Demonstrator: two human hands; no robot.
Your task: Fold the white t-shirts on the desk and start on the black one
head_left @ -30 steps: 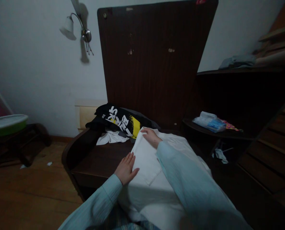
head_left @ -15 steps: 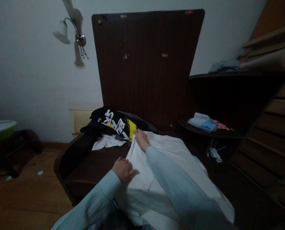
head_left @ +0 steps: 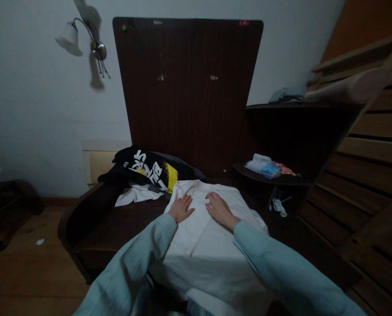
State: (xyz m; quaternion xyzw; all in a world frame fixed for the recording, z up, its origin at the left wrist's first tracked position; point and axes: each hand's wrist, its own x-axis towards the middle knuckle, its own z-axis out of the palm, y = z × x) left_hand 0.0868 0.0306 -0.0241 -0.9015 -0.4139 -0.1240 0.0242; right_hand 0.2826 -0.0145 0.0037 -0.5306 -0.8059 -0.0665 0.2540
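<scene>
A white cloth garment (head_left: 196,239) lies spread over the dark wooden bench, and its near part hangs over the front edge toward me. My left hand (head_left: 181,208) rests flat on its upper left part, fingers stretched out. On the upper right part lies my right hand (head_left: 220,210), its fingers apart and slightly bent, holding nothing. A thin line, perhaps a cord or seam, runs down the cloth between the hands. Just behind the white garment, a black garment with white lettering and a yellow patch (head_left: 149,169) is heaped.
The dark bench (head_left: 100,232) has a curved armrest at left. A smaller white cloth (head_left: 138,194) lies on it. At right, a corner shelf (head_left: 304,181) carries a blue-and-white packet (head_left: 263,166). Slatted wood (head_left: 373,153) stands far right. A wall lamp (head_left: 70,39) hangs at upper left.
My right hand has left the garment's far left corner and moved right and down. My left hand has moved up and opened flat. The view has turned slightly right.
</scene>
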